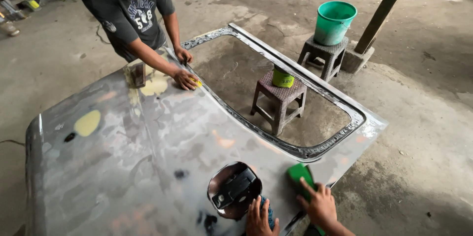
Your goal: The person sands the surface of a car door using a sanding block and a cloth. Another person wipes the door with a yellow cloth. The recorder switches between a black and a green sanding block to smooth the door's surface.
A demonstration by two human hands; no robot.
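Observation:
A large grey sanded car body panel [148,157] with a window opening lies flat below me, with yellow filler patches [87,122] on it. My right hand [320,206] presses a green sanding block [299,174] on the panel's near edge below the window frame. My left hand [259,219] rests on the panel next to a round recess holding a black fuel-cap part [234,190], over a small bluish-green thing that is mostly hidden. Across the panel a person in a dark T-shirt [125,12] leans in, one hand [186,79] pressing a small yellow piece on the surface.
Through the window opening stands a brown woven stool [280,99] with a green-yellow can [283,77]. Behind it, a grey stool [326,54] carries a teal bucket [334,21]. A dark post [382,12] rises from a concrete block at right. Concrete floor [423,132] all around.

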